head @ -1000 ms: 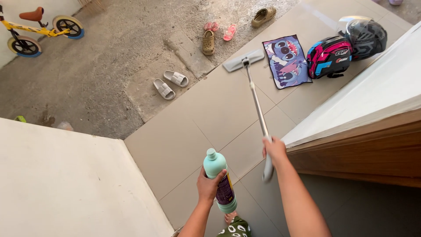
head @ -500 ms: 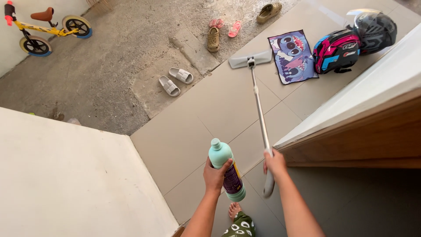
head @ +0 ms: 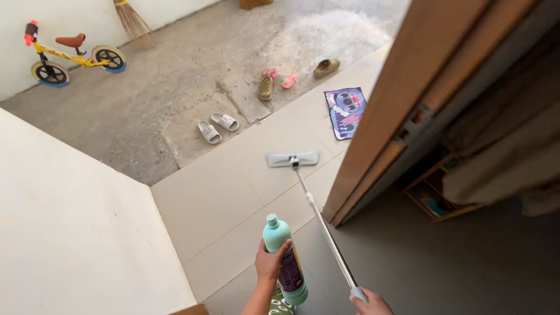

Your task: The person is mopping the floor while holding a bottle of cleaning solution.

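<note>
Two hands apart: left hand (head: 269, 263) clamped upright teal bottle (head: 284, 261), keeping it spill-safe; right hand (head: 370, 304) gripped flat mop (head: 293, 158) handle beside the bottle.

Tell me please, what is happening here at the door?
A person stands in a doorway and looks down at a tiled floor. The left hand holds a teal bottle upright, with its cap on. The right hand grips the end of a flat mop, whose head rests flat on the tiles outside. A wooden door stands at the right. Grey slippers and a small bicycle are farther out on the concrete.
</note>
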